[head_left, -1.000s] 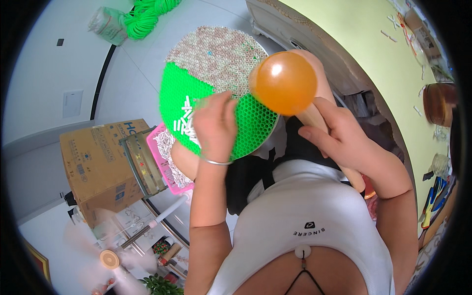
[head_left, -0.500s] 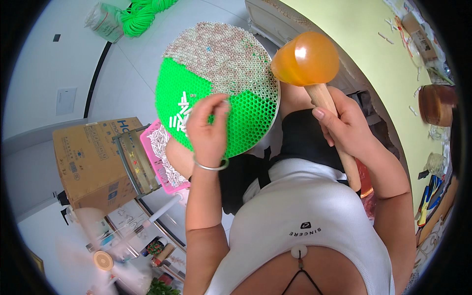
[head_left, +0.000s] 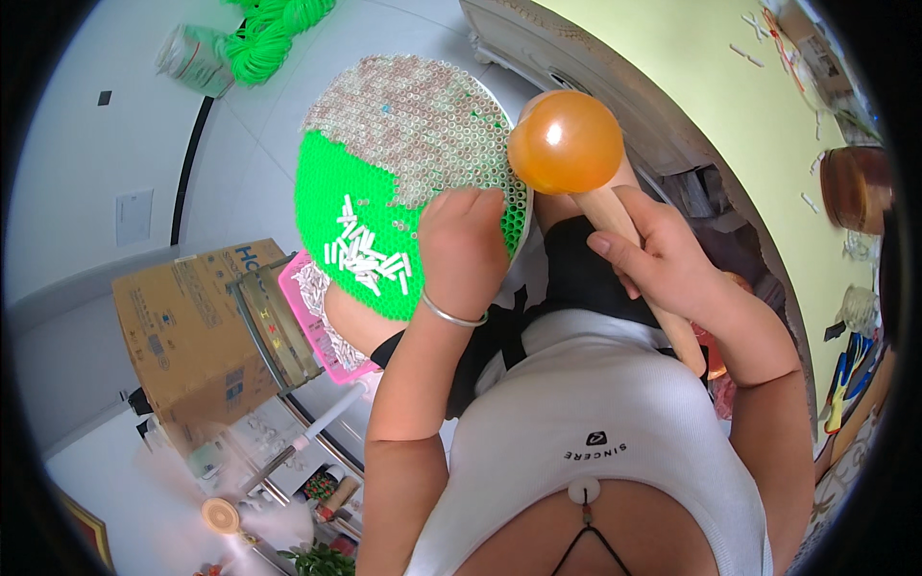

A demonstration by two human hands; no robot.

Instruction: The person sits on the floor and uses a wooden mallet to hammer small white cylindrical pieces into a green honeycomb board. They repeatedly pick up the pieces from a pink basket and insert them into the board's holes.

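Note:
A round green honeycomb board (head_left: 322, 182) rests over my lap. Its far part is packed with pale, brownish ring-ended tubes (head_left: 403, 106), set into the cells. Loose short white sticks (head_left: 360, 257) lie in a heap on the bare green part. My left hand (head_left: 466, 240) is over the right side of the board with its fingers curled down; whatever they pinch is hidden by the hand. My right hand (head_left: 663, 245) grips the wooden handle of a mallet (head_left: 567, 144). Its translucent orange head is raised beside the board's right edge.
A pink basket (head_left: 331, 363) with many white sticks stands left of my leg, before a cardboard box (head_left: 187, 336). Green cord coils (head_left: 264, 48) lie at the far left. On the right is a yellow tabletop (head_left: 691, 58). A fan (head_left: 221, 516) spins at the lower left.
My left hand has moved right across the board, uncovering more of the white sticks, and its fingers now curl down. The mallet head has shifted left and slightly nearer in the picture.

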